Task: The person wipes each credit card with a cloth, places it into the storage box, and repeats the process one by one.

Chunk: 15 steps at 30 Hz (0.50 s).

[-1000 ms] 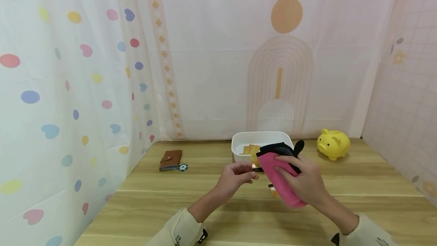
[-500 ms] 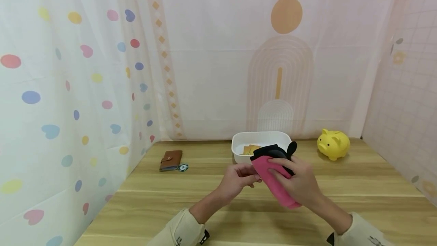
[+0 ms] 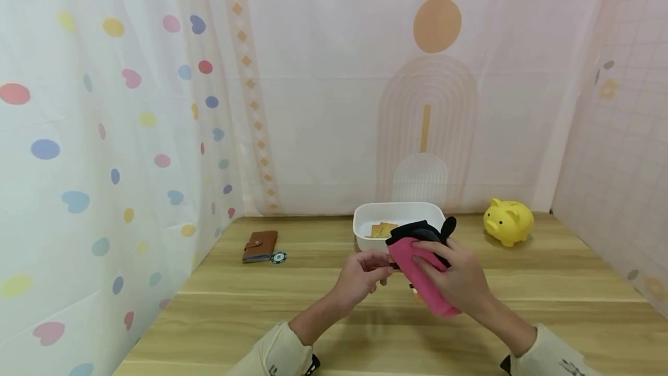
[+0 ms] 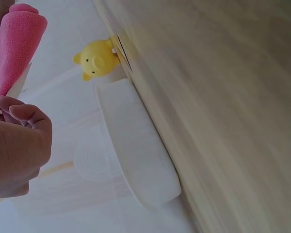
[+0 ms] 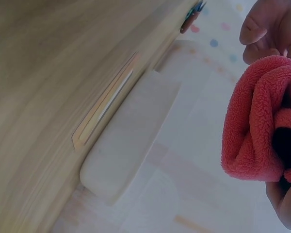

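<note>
- While the right hand (image 3: 461, 274) curls round a bright pink, fleecy cloth item with a black upper part (image 3: 417, 277), its grip is firmly closed on the cloth, fingers over the front face.
- Tilted, the item sits to the left of that grip, black part uppermost and pink end slanting down towards the wrist; a rounded black tab (image 3: 449, 225) sticks up above the knuckles. The wrist views show the cloth held above the surface (image 3: 219, 318).
- At the item's left edge is the left hand (image 3: 360, 277), its fingers bent and thumb forward; whether this grip pinches anything, I cannot tell.
- Just beyond the left fingertips shows a small orange flat piece with a dark stripe (image 3: 394, 266), mostly hidden. Another orange card-like piece (image 3: 416, 293) peeks out from below the item, which covers the rest.
- Behind the hands stands a white rectangular plastic tub (image 3: 373, 243) with flat golden-tan pieces (image 3: 383, 230) inside; the item blocks the head view of its right front corner.
- Well apart on the left lies a brown leather-look wallet (image 3: 261, 245), a dark-and-white round chip (image 3: 279, 257) just beside it.
- Towards the back right stands a yellow pig-shaped bank (image 3: 508, 222).
</note>
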{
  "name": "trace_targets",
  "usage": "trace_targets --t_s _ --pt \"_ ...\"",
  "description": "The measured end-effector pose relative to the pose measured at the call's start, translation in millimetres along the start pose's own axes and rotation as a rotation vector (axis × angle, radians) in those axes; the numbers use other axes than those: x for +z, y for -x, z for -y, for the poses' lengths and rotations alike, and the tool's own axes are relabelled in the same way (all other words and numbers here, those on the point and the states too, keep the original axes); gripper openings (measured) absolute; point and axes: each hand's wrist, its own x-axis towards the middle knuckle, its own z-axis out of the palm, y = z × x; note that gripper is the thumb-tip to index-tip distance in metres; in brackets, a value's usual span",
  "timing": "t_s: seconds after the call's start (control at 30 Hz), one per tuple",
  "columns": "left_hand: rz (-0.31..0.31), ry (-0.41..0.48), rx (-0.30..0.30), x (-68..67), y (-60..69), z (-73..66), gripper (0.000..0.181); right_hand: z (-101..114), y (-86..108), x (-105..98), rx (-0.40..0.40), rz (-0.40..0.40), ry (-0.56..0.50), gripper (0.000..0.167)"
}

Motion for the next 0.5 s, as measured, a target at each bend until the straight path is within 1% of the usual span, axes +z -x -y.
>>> trace_targets --t_s 0.17,0.5 --pt "-0.023 -0.006 -0.014 -0.3 -0.7 -1.4 0.02 -5.5 0.5 0.1 0.01 -0.008 0.017 0.039" --pt "-0.045 0.043 -0.059 -1.8 1.0 -2.6 0.021 -13.3 4.0 -2.6 0.052 0.011 0.037 0.038"
